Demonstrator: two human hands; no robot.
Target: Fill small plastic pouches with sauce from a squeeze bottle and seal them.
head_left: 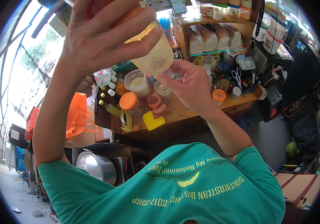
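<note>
Raised high at the top left, my left hand (100, 41) has its fingers wrapped round a red package (111, 11) with a shiny gold edge. The frame's top edge and my fingers hide much of it. Directly below it is a translucent yellowish plastic jar (154, 54), tilted, partly covered by my left fingers. My right hand (186, 82) grips the jar near its base between thumb and fingers. On the counter beneath are an open white tub (137, 84), a smaller round tub (163, 89), an orange-lidded jar (129, 101), a red packet (160, 109) and a yellow square lid (153, 120).
Bagged bread loaves (216, 39) fill a wooden shelf behind the counter (186, 112). Scissors (237, 76) and another orange-lidded jar (219, 96) stand at right. An orange bag (78, 115) hangs at left, above a large metal pot (96, 167).
</note>
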